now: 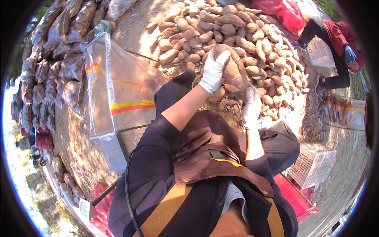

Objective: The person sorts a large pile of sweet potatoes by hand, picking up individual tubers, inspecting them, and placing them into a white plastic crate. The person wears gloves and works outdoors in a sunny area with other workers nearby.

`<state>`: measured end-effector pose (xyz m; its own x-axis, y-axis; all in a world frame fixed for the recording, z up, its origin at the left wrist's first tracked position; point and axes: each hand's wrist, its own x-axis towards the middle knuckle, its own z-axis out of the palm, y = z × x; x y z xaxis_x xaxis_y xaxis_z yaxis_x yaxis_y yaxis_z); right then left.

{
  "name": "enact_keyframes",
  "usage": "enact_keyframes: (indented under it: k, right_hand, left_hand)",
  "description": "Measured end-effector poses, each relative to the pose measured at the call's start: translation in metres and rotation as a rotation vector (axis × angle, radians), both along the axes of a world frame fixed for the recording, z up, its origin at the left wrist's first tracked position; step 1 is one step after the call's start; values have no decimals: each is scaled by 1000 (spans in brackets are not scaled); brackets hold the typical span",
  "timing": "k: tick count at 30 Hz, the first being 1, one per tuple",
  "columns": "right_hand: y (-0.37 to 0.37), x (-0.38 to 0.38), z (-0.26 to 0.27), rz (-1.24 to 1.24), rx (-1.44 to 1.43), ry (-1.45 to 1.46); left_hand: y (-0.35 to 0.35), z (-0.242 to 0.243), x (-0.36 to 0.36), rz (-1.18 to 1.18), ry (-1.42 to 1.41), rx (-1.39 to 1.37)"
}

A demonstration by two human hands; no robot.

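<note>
A large sweet potato (235, 74) is held above the edge of a heap of sweet potatoes (207, 35). My left hand (213, 72), in a white knit glove, grips its upper part with the thumb on top. My right hand (251, 103), gloved too, is at its lower end with the fingers curled there. A small dark patch shows by the right fingertips; whether it is a tool or shadow I cannot tell. To the left of my arm a clear plastic bag (130, 89) with yellow and red stripes stands held wide at its mouth.
Filled bags (71, 68) stand in rows at the left. On the right are a plastic crate (314, 163), a striped bag (345, 112) and another person (328, 53) wearing a blue glove. Red mesh sacking (293, 195) lies beside me. Red bags (284, 13) lie behind the heap.
</note>
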<state>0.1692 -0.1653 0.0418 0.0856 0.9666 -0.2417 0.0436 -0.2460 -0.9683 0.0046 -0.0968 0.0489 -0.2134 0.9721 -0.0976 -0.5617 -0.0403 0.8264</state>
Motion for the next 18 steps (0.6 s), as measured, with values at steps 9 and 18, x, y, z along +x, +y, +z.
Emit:
enact_keyframes:
  k: [9, 18]
  right_hand:
    - [0, 28, -21, 168, 42, 218]
    - [-35, 113, -177, 54, -230, -343]
  left_hand:
    - [-133, 226, -218, 809, 1577, 255]
    - [-126, 186, -245, 494, 1549, -344]
